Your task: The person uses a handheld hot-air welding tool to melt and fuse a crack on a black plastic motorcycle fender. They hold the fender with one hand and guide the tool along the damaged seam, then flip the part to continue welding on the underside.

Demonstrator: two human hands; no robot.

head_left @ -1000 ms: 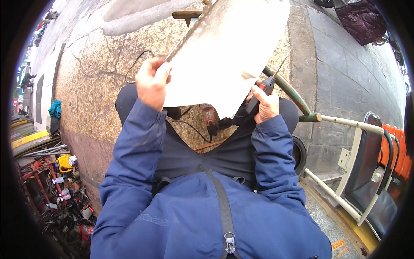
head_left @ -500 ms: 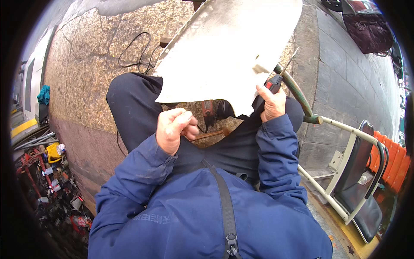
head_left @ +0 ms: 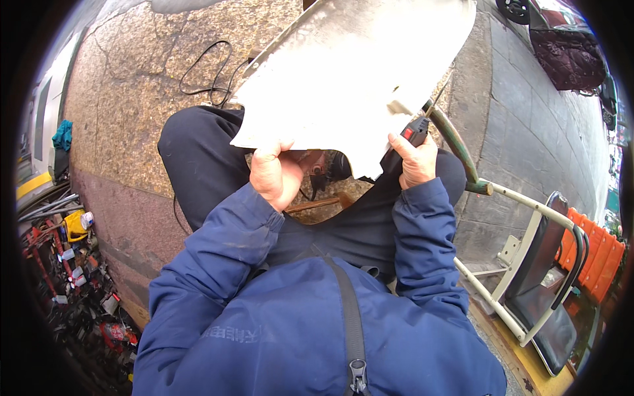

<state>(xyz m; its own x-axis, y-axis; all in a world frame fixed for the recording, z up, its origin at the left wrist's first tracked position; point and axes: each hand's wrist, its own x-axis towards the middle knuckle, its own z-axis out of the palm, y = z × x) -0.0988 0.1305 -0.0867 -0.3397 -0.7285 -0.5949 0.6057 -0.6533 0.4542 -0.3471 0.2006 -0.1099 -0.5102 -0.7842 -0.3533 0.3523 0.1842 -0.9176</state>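
A large white curved panel (head_left: 337, 86), scuffed at its far end, lies across in front of my knees. My left hand (head_left: 274, 177) pinches its near edge, thumb on top and the fingers partly hidden beneath. At the panel's near right corner, my right hand (head_left: 419, 164) is closed round a black-handled tool (head_left: 415, 131) with a red switch and a long thin metal tip pointing away from me. That hand's thumb lies along the handle, close to the panel's edge. Under the panel, between my legs, part of a reddish power tool (head_left: 318, 177) and a wooden handle (head_left: 310, 206) show.
A black cable (head_left: 212, 88) loops over the stone ground. To the right are a green-brown pole (head_left: 456, 137), a metal-framed chair (head_left: 551, 330) and an orange barrier (head_left: 594, 254). A heap of mixed parts (head_left: 82, 284) lies at the left. A dark vehicle (head_left: 568, 56) stands far right.
My left hand was curled just below the panel and has moved up to take hold of its near edge. The right hand keeps the tool in nearly the same place.
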